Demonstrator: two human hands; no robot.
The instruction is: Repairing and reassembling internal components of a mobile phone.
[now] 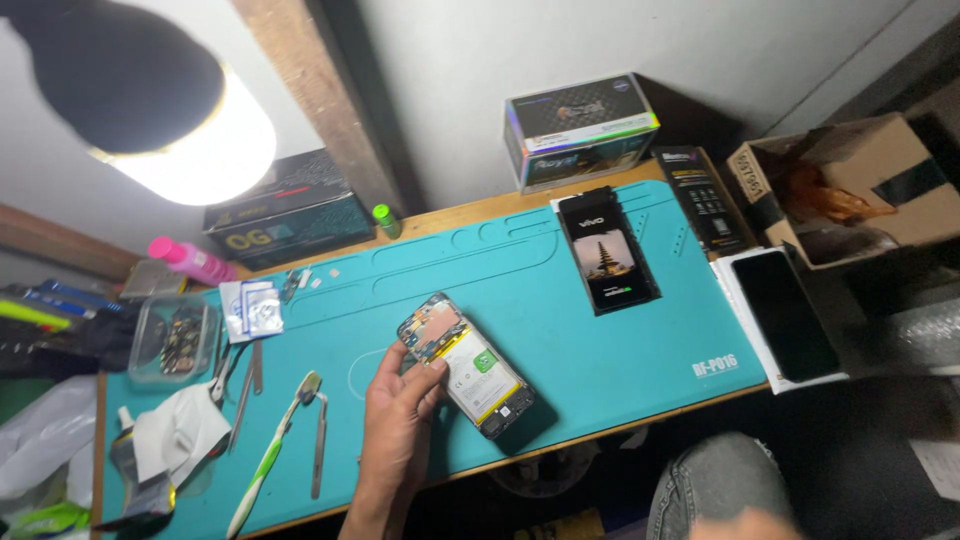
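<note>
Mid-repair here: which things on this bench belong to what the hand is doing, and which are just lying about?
In hand: left hand touching the opened phone, which lies on the teal mat.

Lying about: toothbrush, tweezers, pink bottle, boxed phone, cardboard box, plastic tub.

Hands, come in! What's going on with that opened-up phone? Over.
One hand, side unclear, holding opened phone by its edge on the teal mat. Other hand out of view. Tweezers lie apart, nothing blocking.

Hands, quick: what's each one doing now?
Left hand: fingers rest on the opened phone on the teal mat, not closed.
Right hand: not in view.
</note>
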